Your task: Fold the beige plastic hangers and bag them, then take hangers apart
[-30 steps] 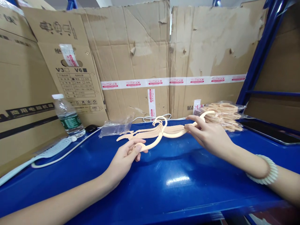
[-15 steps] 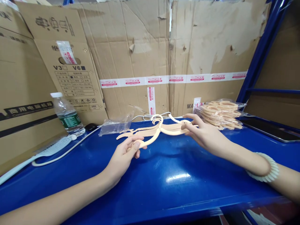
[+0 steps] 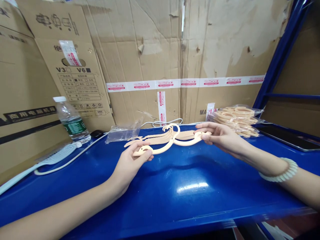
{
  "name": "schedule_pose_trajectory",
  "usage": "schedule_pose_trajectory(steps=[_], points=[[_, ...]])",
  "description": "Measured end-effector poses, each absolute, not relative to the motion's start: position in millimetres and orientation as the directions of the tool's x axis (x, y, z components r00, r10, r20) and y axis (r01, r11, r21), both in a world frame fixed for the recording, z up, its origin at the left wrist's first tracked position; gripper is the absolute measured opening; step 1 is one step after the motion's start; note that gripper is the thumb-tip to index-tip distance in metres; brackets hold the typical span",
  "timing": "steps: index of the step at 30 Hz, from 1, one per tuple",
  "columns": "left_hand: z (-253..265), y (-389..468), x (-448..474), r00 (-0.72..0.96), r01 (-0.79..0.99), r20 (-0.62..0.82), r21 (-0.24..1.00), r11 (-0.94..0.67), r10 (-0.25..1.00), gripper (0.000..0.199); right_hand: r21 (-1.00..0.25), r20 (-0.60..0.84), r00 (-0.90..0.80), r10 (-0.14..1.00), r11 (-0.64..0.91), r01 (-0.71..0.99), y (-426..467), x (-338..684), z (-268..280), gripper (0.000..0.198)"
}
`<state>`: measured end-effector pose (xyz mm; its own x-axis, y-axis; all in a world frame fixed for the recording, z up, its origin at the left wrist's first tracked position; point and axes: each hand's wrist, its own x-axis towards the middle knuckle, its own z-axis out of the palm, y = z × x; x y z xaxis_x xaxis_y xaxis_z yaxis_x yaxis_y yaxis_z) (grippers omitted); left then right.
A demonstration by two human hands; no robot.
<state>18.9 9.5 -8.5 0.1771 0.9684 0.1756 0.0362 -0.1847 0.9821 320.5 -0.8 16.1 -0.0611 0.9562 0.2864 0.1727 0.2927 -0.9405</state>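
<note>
A pale peach clothes hanger [image 3: 163,149] is held up over the blue table, its hook pointing away from me. My left hand [image 3: 133,160] pinches one end of it between thumb and fingers. At the other end, my right hand [image 3: 217,136] grips the hanger in the same way. Just behind it lie more peach hangers [image 3: 157,138], partly hidden by the held one. Beyond my right hand sits a stack of similar hangers in clear plastic bags [image 3: 236,118].
The blue table [image 3: 162,200] carries a water bottle [image 3: 72,123], a pale hairbrush [image 3: 50,158] and a white cable at left. A clear plastic bag [image 3: 122,133] lies behind my left hand. A dark tablet-like device [image 3: 291,136] is at right. Cardboard [image 3: 145,60] stands along the back.
The right end of the hanger has come down and my right hand's fingers have shifted, its thumb now pressing on that end. The hanger looks flatter and more level between my hands.
</note>
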Motion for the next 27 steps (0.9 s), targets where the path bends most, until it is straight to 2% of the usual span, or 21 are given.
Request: schedule_pose_trajectory(steps=[7, 12, 17, 22, 27], points=[[-3, 3, 25, 0.127, -0.124, 0.093, 0.989, -0.077, 0.988, 0.058, -0.984, 0.167, -0.045, 0.985, 0.163, -0.068, 1, 313, 10, 0.051], [-7, 2, 28, 0.242, -0.089, 0.106, 0.992, -0.086, 0.965, 0.048, -0.977, 0.142, -0.092, 0.986, 0.124, -0.174, -4, 298, 3, 0.052], [-10, -2, 29, 0.355, -0.018, 0.179, 0.983, -0.185, 0.917, 0.035, -0.975, 0.199, -0.236, 0.951, 0.167, -0.148, -15, 280, -4, 0.045], [-10, -5, 31, 0.384, 0.029, 0.237, 0.963, -0.268, 0.893, 0.033, -0.973, 0.200, -0.516, 0.833, 0.232, -0.002, -25, 272, -4, 0.027], [-9, -4, 31, 0.349, 0.044, 0.225, 0.966, -0.256, 0.910, 0.039, -0.950, 0.155, -0.616, 0.773, 0.287, 0.121, -31, 272, 0, 0.040]])
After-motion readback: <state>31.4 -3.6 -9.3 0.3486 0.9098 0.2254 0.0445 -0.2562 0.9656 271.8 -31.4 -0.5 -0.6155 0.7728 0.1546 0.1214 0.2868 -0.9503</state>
